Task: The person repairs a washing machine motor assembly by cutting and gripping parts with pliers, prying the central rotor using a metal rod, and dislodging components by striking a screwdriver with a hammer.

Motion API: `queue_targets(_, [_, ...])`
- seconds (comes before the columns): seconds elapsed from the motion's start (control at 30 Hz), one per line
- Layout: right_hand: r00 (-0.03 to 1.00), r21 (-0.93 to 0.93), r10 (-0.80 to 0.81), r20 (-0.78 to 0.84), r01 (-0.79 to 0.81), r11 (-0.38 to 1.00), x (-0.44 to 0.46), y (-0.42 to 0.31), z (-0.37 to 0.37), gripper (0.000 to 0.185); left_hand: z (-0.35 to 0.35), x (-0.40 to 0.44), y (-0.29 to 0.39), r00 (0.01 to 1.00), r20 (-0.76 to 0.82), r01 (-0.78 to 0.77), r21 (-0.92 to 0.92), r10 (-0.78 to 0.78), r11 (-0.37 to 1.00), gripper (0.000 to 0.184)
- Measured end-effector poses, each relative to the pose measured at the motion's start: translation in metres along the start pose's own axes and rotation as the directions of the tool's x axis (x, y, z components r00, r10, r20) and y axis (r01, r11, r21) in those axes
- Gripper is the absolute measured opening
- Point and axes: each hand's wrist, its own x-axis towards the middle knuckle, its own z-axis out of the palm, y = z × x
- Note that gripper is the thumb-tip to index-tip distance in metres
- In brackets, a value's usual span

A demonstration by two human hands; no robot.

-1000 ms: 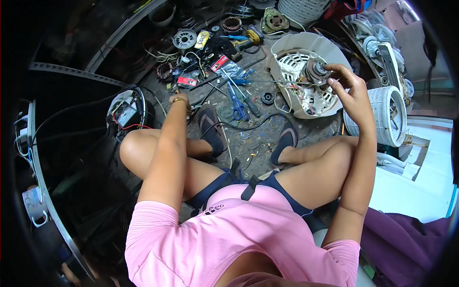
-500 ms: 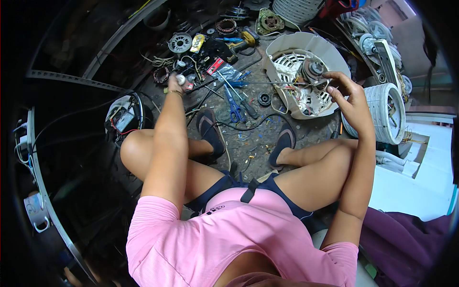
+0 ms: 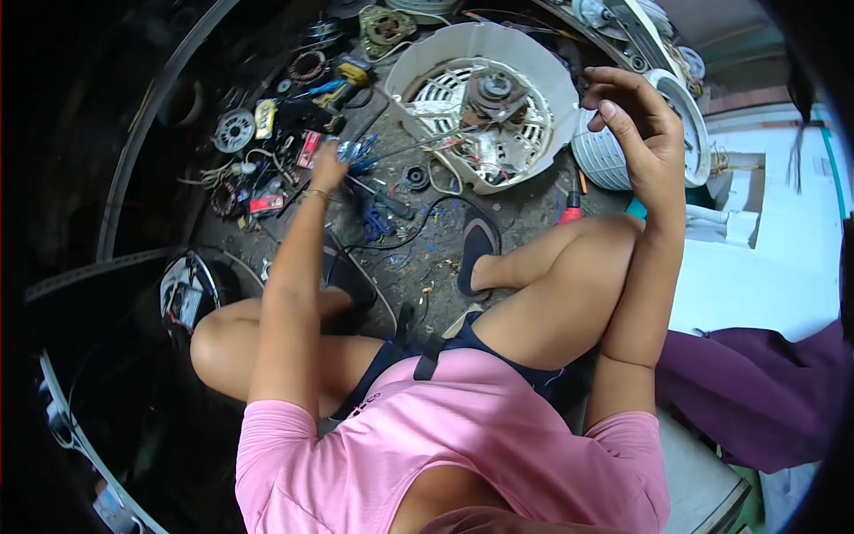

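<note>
My left hand (image 3: 329, 169) reaches down over the clutter on the floor, beside a red-and-white packet (image 3: 309, 149). Motion smears its fingers, so anything in them is hidden. Just right of it lies a long screwdriver (image 3: 418, 145), its blue handle near my hand and its shaft reaching over the rim of a white plastic housing (image 3: 427, 67). Inside that housing sits a motor (image 3: 495, 89) amid wires. Raised to the right of the housing, my right hand (image 3: 639, 125) has bent fingers, with the thumb apart and nothing visible between them.
Blue-handled scissors (image 3: 378, 222) and a black round part (image 3: 414, 177) lie in front of my feet. A grey slotted disc (image 3: 234, 131), a yellow drill (image 3: 351, 76) and a copper-wound stator (image 3: 309, 67) are farther back. A white ribbed tub (image 3: 605, 156) stands at right.
The view has shifted, bringing the housing left. My left hand has moved rightward across the parts, toward the screwdriver handle. My right hand has moved away from the motor, beyond the housing's rim.
</note>
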Motion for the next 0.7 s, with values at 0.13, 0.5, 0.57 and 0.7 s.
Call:
queue_targets(0.13, [0.999, -0.103, -0.015, -0.044, 0.01, 0.995, -0.005, 0.004, -0.016, 0.025, 0.059, -0.005, 0.09, 0.957, 0.276, -0.123, 0.127, 0.083, 0.984, 0.053])
queue_targets(0.5, [0.978, 0.474, 0.137, -0.16, -0.046, 0.879, -0.001, 0.088, -0.085, 0.034, -0.058, 0.027, 0.093, 0.781, -0.509, -0.017, -0.597, -0.363, 0.802, 0.025])
queue_targets(0.57, [0.951, 0.255, 0.297, -0.092, -0.266, 0.93, 0.008, 0.124, -0.055, 0.034, -0.088, 0.054, 0.136, 0.822, -0.271, -0.065, -0.919, -0.501, 0.39, 0.022])
queue_targets(0.7, [0.96, -0.014, 0.139, 0.243, -0.139, 0.99, 0.003, 0.175, 0.021, 0.05, -0.087, 0.083, 0.282, 0.948, 0.028, -0.056, -0.966, -0.318, -0.251, 0.019])
